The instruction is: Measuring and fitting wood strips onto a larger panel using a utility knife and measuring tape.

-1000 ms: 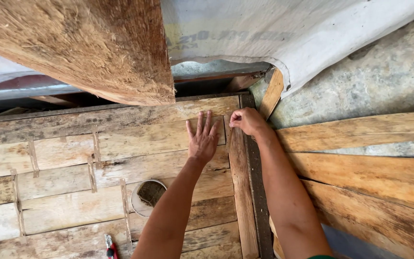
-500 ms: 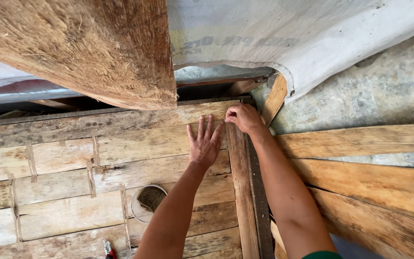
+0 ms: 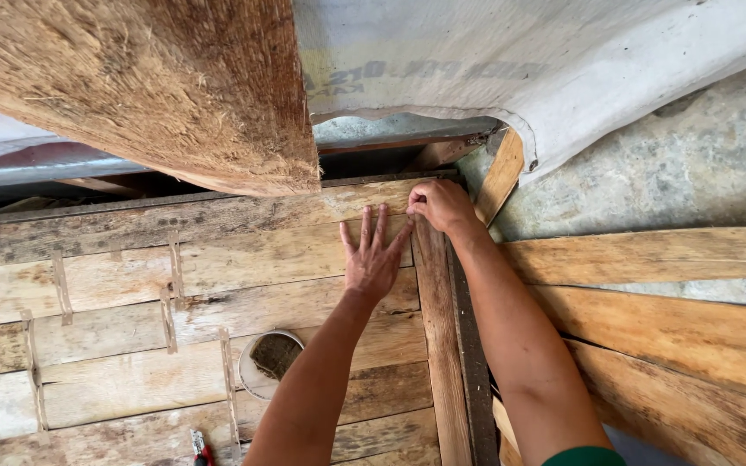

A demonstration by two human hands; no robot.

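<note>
My left hand lies flat, fingers spread, on the weathered plank panel close to its right edge. My right hand is curled shut at the top of the upright edge board, its fingers pinched at the corner where that board meets the top plank. Whether it holds something small is hidden by the fingers. Both forearms reach up from the bottom of the view.
A large rough timber beam overhangs at top left. A white tarp hangs at top right over a concrete wall. Slanted wooden boards stand at right. A round tin and a red-handled tool lie on the panel.
Both hands have shifted slightly upward along the panel. The right hand sits higher at the top corner of the edge board, and the left hand's fingers have drawn closer together.
</note>
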